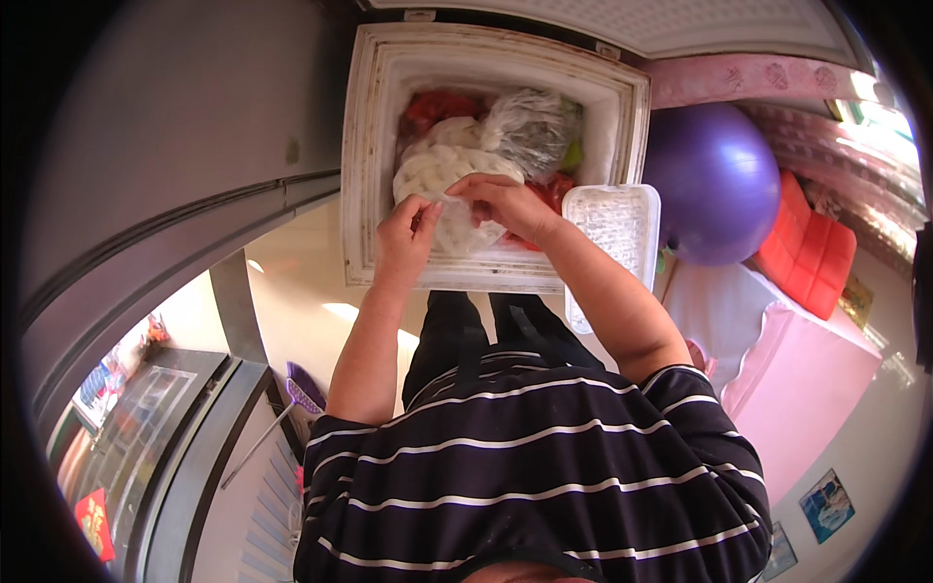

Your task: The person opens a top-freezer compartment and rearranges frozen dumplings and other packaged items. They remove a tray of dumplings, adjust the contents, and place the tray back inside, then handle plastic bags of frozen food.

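Observation:
My left hand (408, 235) and my right hand (508, 206) meet over an open chest freezer (352, 160). Between their fingertips they pinch the gathered edge of a clear plastic bag (466, 232). Behind the fingers lies a bag of pale, lumpy food pieces (448, 166), perhaps dumplings. Further back in the freezer are a red plastic bag (439, 109) and a crinkled clear bag with dark contents (536, 138). Some red packaging (555, 188) shows beyond my right wrist. A white plastic tray (611, 218) rests at the freezer's right front corner, partly behind my right forearm.
The raised freezer lid (627, 25) stands at the back. A large grey appliance or cabinet (189, 116) borders the left. On the right are a purple exercise ball (718, 182), a red padded seat (805, 244) and a pink cloth cover (809, 393). A purple broom (302, 390) leans at lower left.

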Tool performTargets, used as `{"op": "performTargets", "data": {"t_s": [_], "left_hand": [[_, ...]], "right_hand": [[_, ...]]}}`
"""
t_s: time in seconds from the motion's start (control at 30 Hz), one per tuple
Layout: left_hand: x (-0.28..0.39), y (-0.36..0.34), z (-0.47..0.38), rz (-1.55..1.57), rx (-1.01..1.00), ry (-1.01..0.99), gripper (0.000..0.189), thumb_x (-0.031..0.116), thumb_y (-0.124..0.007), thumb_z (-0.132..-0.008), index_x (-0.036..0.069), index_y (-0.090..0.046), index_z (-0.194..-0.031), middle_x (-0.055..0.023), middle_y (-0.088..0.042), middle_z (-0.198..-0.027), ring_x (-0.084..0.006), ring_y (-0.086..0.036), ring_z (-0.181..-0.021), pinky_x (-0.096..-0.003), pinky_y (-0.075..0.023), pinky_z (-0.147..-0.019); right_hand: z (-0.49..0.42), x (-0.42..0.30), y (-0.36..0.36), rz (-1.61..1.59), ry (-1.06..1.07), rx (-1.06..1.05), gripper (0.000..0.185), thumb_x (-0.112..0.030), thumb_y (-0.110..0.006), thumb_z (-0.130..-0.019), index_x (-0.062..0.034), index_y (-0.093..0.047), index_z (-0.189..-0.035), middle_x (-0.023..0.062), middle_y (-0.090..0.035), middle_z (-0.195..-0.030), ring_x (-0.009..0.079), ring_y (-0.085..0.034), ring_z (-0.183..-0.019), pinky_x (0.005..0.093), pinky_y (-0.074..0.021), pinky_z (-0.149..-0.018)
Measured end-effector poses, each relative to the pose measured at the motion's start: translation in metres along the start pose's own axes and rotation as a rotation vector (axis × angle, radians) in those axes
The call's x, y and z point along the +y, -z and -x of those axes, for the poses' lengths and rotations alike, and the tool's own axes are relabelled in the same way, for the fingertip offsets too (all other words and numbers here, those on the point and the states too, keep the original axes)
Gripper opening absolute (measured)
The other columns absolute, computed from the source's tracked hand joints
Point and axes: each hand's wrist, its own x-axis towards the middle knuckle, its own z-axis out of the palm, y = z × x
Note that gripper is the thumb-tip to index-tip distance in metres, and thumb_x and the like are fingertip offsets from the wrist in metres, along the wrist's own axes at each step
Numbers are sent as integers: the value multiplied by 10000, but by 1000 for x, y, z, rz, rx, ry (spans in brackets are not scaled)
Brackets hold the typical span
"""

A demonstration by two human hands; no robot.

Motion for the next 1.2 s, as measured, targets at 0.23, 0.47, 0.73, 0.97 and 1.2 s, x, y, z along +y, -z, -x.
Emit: {"op": "performTargets", "data": {"t_s": [0.23,0.47,0.73,0.97,1.2], "left_hand": [[-25,7,15,207,-19,314,216,224,-632,-927,53,-580,-805,55,-465,-632,-45,-405,-575,-215,-344,-528],[-43,24,40,650,-15,520,178,251,-605,-948,110,-586,-841,75,-456,-702,-5,-341,-571,-173,-280,-487],[-27,22,45,862,71,568,205,297,-593,-955,107,-600,-880,59,-495,-730,-1,-357,-578,-167,-283,-482],[-15,16,25,424,-192,538,303,368,-567,-961,85,-591,-856,57,-489,-688,-14,-384,-572,-186,-296,-490],[-34,5,39,678,-201,583,227,297,-579,-961,103,-587,-842,57,-468,-708,-4,-353,-557,-174,-275,-455]], "right_hand": [[-7,2,4,84,39,33,126,-96,-585,-890,-56,-675,-969,-53,-562,-794,58,-445,-674,213,-380,-631],[-21,15,13,51,60,7,113,-61,-601,-873,-53,-675,-958,-49,-545,-774,63,-433,-660,212,-366,-611],[-8,5,14,55,42,70,109,-72,-606,-883,-49,-674,-965,-47,-542,-763,59,-425,-655,210,-356,-606],[1,-13,3,540,158,-20,132,-92,-616,-879,-68,-664,-999,-48,-523,-755,24,-390,-608,199,-322,-544],[-19,-8,17,-339,-196,202,200,60,-576,-822,-45,-629,-984,-29,-473,-709,26,-336,-533,178,-217,-434]]}}
